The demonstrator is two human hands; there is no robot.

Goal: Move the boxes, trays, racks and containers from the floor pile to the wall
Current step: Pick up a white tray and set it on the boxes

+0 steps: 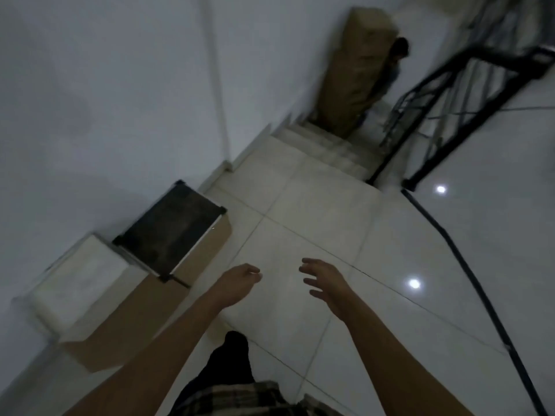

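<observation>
The person holds both bare arms out in front, low over the floor. The left hand holds nothing. Its fingers curl in a little, loose and soft. The right hand holds nothing too. Its fingers are spread wide apart and point to the left. The two hands are near each other but do not touch.

A long brown box lies flat against the white wall, to the left of the left arm. A black tray sits on top of the end of the box near the stairs. A white container sits on top beside the tray, right next to it. It looks blurry, so I cannot tell what it is made of.

In front of the hands the shiny tiles are bare, and two bright lights shine back off them. Past them the floor ends at the top edge of the stairs, which go down. A tall brown box stands on end there by the wall, and another person is partly hidden behind it. A black railing runs along the right side of the stairs. A black cable lies along the floor on the right, well away from the hands.
</observation>
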